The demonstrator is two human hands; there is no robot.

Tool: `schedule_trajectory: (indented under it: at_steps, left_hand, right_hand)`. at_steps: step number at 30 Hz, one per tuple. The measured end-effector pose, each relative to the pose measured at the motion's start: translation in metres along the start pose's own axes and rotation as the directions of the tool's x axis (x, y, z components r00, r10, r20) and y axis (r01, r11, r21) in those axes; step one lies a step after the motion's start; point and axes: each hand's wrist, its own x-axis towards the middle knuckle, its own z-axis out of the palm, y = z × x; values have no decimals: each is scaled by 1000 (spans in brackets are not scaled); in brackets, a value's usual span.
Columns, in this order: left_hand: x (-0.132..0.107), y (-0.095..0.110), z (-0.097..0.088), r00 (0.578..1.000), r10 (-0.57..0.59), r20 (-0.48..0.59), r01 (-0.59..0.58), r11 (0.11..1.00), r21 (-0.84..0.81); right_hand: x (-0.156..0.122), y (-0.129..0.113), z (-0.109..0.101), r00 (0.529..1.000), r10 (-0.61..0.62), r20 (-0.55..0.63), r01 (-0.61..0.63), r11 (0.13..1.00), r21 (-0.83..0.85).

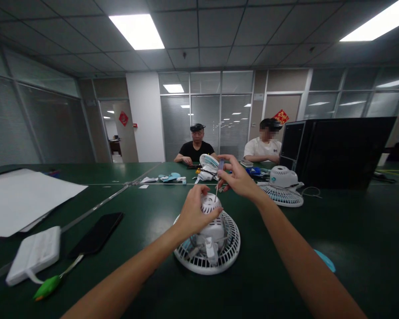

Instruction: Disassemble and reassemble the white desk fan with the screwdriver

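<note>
A white fan lies on the green table in front of me, its round grille underneath and the motor housing on top. My left hand is closed around the top of that housing, thumb on the near right side. Above it, my right hand grips the handle of a screwdriver. The thin shaft points down and its tip meets the slotted top of the housing; whether it sits in a screw cannot be seen. A white cable bundle rests against the near side of the fan.
Another fan stands at right beside a big black case. At left are a phone, a white power bank and paper sheets. Two people sit opposite, near a partly dismantled fan. A blue disc lies right.
</note>
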Motion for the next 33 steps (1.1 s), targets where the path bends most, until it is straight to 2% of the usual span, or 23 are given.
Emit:
schedule_trajectory:
  at_steps: [4,7,11,15,20,25,29,33]
  left_hand:
    - [-11,-1,5,998,6,-69,-14,993,-117]
    - [-17,0,9,992,-65,-105,42,978,-204]
    - [-18,3,12,985,-136,-111,105,963,-248]
    - [-19,3,13,989,-89,-121,57,966,-251]
    - [-17,1,12,990,-21,-140,-19,959,-282]
    - [-14,-1,11,990,33,-137,-71,957,-281]
    - [-14,-4,11,989,59,-138,-94,960,-263]
    - [-15,-4,11,987,51,-150,-89,962,-259]
  right_hand:
    - [-1,-5,9,1000,27,-6,-26,995,94]
    - [1,-5,22,1000,22,-6,-21,985,172]
    - [3,4,38,999,-36,-30,41,982,185]
    - [-5,15,46,986,-111,-122,128,981,146]
    - [-20,27,55,942,-213,-260,231,972,39]
    - [-24,28,55,936,-220,-274,232,973,14]
    - [-22,25,49,904,-260,-339,297,953,60]
    - [-21,22,43,888,-306,-343,330,944,13]
